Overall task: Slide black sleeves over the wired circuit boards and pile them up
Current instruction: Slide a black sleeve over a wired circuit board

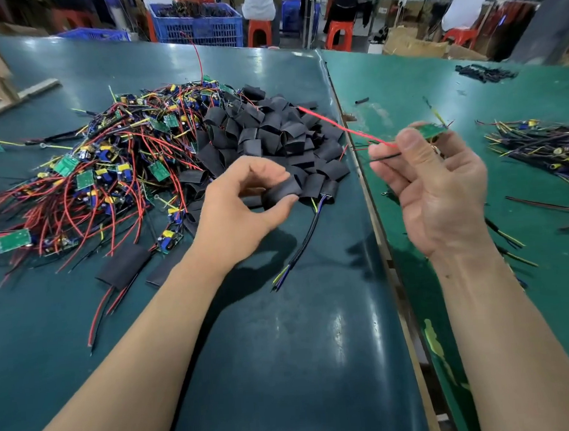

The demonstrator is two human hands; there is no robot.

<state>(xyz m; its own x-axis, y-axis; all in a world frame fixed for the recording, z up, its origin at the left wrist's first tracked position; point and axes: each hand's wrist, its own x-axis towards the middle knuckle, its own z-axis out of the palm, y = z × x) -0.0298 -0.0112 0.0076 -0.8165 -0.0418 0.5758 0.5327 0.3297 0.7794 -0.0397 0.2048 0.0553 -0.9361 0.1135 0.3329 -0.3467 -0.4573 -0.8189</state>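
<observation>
Left hand (243, 201) pinching flat black rubbery sleeve (283, 190), right hand (440, 187) gripping small green wired circuit board (432, 131), wires leading, poised for threading.

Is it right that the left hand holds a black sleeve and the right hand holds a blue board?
Not quite. In the head view the board in the right hand is green, not blue. The left hand does hold a black sleeve.

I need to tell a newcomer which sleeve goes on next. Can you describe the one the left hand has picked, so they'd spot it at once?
Start at the heap of black sleeves in the middle of the dark table. At its near edge is the left hand. The sleeve is the short black tube pinched between its thumb and fingers, lifted clear while the others lie loose.
</observation>
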